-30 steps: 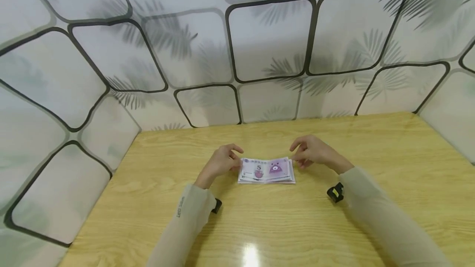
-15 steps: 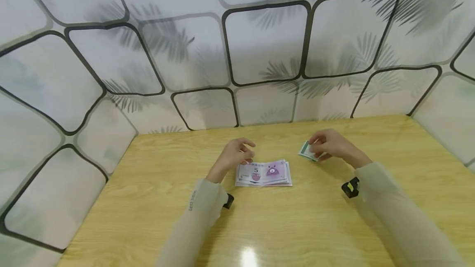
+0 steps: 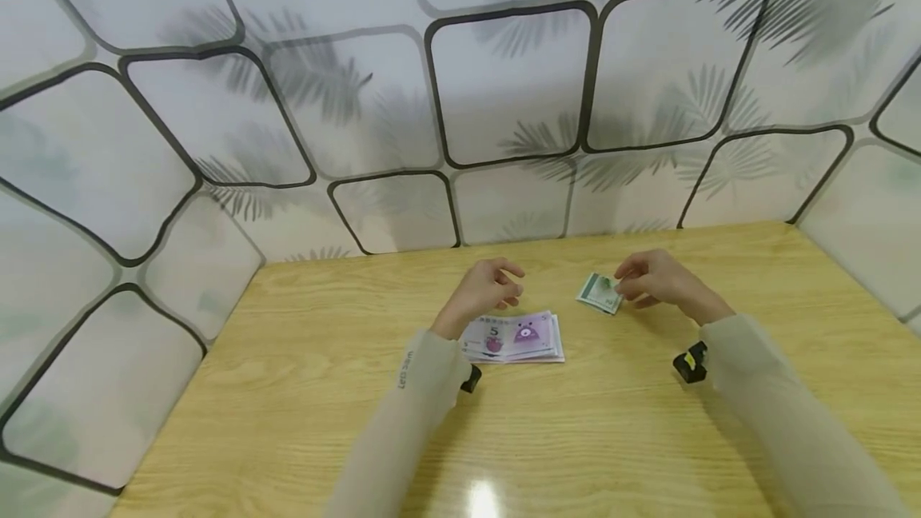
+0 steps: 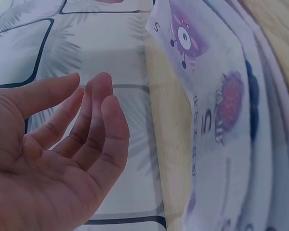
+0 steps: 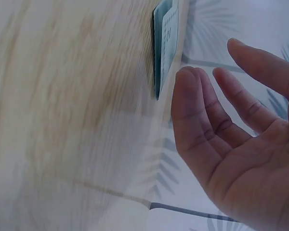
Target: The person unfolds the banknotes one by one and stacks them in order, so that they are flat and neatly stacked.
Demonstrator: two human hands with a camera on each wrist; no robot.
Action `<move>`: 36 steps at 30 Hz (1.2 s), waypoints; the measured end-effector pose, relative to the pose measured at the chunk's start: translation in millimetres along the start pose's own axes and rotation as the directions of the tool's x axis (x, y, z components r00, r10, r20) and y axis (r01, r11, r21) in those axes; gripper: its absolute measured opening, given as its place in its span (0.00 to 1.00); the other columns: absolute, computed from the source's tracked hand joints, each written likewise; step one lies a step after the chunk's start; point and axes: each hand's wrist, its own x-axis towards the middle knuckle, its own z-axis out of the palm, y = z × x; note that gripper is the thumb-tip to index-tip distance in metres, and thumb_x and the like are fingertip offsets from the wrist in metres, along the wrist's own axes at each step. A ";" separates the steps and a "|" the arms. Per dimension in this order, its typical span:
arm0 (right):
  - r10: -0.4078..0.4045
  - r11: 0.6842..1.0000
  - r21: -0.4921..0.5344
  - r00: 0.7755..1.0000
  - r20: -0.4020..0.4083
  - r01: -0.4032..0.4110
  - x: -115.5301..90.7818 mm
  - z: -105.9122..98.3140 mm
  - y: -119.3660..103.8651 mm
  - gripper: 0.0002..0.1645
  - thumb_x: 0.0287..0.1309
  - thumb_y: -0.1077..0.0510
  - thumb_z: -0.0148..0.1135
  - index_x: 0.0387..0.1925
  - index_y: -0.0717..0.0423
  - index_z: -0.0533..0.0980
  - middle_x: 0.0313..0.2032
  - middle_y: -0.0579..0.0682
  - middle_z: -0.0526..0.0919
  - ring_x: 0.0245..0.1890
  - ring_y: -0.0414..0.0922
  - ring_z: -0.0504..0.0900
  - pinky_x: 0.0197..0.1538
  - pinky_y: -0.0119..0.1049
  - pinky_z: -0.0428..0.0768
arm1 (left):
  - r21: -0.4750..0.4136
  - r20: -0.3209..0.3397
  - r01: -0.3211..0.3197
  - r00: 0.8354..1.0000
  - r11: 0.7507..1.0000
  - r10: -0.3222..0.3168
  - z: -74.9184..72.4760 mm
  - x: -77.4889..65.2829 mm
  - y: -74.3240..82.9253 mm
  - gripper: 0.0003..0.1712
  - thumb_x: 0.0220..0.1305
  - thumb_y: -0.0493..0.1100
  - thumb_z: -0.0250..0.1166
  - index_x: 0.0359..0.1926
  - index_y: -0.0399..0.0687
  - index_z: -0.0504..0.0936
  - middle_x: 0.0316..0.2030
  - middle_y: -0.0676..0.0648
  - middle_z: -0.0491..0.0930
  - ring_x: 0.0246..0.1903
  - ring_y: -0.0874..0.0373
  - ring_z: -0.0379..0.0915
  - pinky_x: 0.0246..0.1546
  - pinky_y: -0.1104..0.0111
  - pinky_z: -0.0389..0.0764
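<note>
A stack of purple banknotes point(image 3: 521, 340), the top one printed with a 5, lies on the wooden table; in the left wrist view the purple notes point(image 4: 221, 110) fan out along the right. My left hand point(image 3: 485, 292) hovers above the stack's back edge, and the left wrist view shows its fingers loosely bent around nothing. Behind and to the right lies a small folded green banknote point(image 3: 600, 294). Just right of it is my right hand point(image 3: 660, 282). In the right wrist view this hand's fingers point(image 5: 188, 110) are relaxed and apart from the green note point(image 5: 166, 43).
The wooden table point(image 3: 288, 406) ends at a patterned wall point(image 3: 518, 86) behind, with more wall at both sides. Black wrist cameras sit under both sleeves, the right camera point(image 3: 691, 362) hanging low over the tabletop.
My right hand has carried the green note away from the purple stack, laid it to the back right and let go. My left hand has moved rightward over the stack.
</note>
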 end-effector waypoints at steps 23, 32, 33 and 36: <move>0.081 0.996 -0.028 0.996 -0.039 -0.082 -4.9 -14.8 10.2 0.27 0.68 0.62 0.61 0.58 0.82 0.67 0.53 0.74 0.75 0.44 0.56 0.85 0.49 0.50 0.85 | -0.014 0.043 0.014 0.999 1.000 -0.013 32.9 37.0 14.0 0.17 0.69 0.31 0.62 0.57 0.30 0.79 0.44 0.31 0.83 0.44 0.37 0.82 0.46 0.55 0.85; 0.105 0.994 -0.014 0.994 -0.033 -0.105 -4.6 -16.7 13.0 0.27 0.68 0.62 0.62 0.58 0.81 0.67 0.54 0.74 0.75 0.43 0.52 0.84 0.47 0.46 0.86 | 0.038 0.059 0.006 0.998 0.999 -0.008 48.0 49.9 16.3 0.16 0.69 0.31 0.64 0.56 0.32 0.80 0.43 0.35 0.85 0.43 0.43 0.83 0.43 0.62 0.86; 0.107 0.994 -0.012 0.994 -0.032 -0.107 -4.3 -16.8 13.2 0.27 0.68 0.62 0.62 0.58 0.81 0.67 0.54 0.74 0.75 0.43 0.52 0.84 0.47 0.46 0.86 | 0.036 0.060 0.008 0.998 0.999 -0.010 48.9 50.8 16.8 0.16 0.69 0.31 0.64 0.56 0.32 0.80 0.43 0.35 0.85 0.43 0.43 0.83 0.43 0.62 0.86; 0.110 0.994 -0.010 0.994 -0.030 -0.110 -3.2 -16.6 14.1 0.27 0.68 0.62 0.62 0.57 0.81 0.67 0.54 0.74 0.75 0.42 0.51 0.85 0.46 0.46 0.86 | 0.027 0.060 0.023 0.998 0.999 -0.024 50.5 53.8 17.8 0.17 0.67 0.30 0.64 0.56 0.32 0.80 0.41 0.38 0.85 0.44 0.44 0.83 0.43 0.62 0.86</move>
